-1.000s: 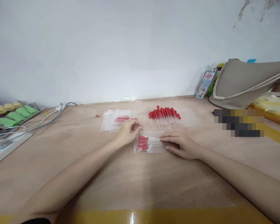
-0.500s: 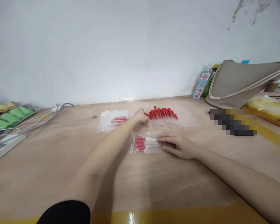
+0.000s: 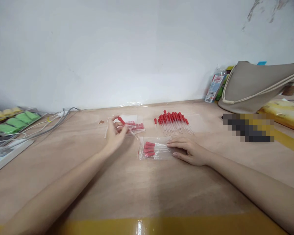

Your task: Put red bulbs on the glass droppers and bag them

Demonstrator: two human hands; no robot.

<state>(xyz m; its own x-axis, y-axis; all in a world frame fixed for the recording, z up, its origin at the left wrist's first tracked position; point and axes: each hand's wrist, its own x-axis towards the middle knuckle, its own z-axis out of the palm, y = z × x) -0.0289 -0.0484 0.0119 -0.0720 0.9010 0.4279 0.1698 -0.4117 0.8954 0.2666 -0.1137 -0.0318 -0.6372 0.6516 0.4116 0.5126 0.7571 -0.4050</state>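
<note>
My left hand (image 3: 115, 133) pinches a dropper (image 3: 121, 120) with a red rubber bulb and a thin clear tube. The tube slants down to the right, its tip by the left end of a clear zip bag (image 3: 161, 157). Inside that bag lie several droppers (image 3: 150, 148), bulbs toward the left. My right hand (image 3: 189, 151) lies on the bag's right end, fingers stretched out and thumb apart. Behind the bag is a row of loose droppers (image 3: 172, 119), with a single one (image 3: 155, 121) a little apart at its left. Filled bags of droppers (image 3: 139, 126) lie behind my left hand.
Cables (image 3: 63, 114) and a power strip (image 3: 12, 156) are at the left, near packs of green items (image 3: 24, 120). At the right stand a bottle (image 3: 214, 85) and a grey bag (image 3: 254, 86), with a yellow pack (image 3: 284, 114) and a blurred-out dark object (image 3: 250, 127).
My left hand has come back left from the row of loose droppers with one dropper in its fingers, and its tip is now near the bag. My right hand has stayed on the bag.
</note>
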